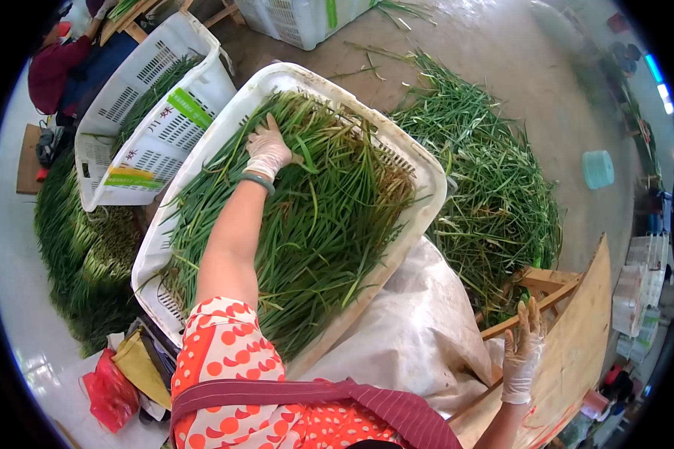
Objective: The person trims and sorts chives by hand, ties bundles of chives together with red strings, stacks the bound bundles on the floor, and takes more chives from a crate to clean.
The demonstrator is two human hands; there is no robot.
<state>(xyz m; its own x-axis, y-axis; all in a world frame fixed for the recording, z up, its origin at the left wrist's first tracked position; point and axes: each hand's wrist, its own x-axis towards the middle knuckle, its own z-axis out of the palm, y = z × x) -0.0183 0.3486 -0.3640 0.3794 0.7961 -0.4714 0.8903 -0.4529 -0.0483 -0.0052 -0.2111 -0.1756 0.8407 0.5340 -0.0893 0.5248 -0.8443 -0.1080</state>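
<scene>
My left hand [268,150], in a thin whitish glove with a grey-green bangle at the wrist, reaches into a large white plastic crate [434,183]. It rests on the long green chives [314,224] heaped inside, with its thumb and fingers apart; some fingertips are partly hidden among the leaves. Some leaves at the crate's right side look yellow or brown. Off to the right, my right hand [523,352] is raised beside a wooden board [569,337]. Its glove is stained at the fingers, which are spread with nothing in them.
Loose chives [487,179] lie piled on the floor beyond the crate. To the left stands another white crate [157,127], with bundled chives [90,254] below it. Whitish sheeting [404,322] covers something near me. A person [60,75] works at upper left.
</scene>
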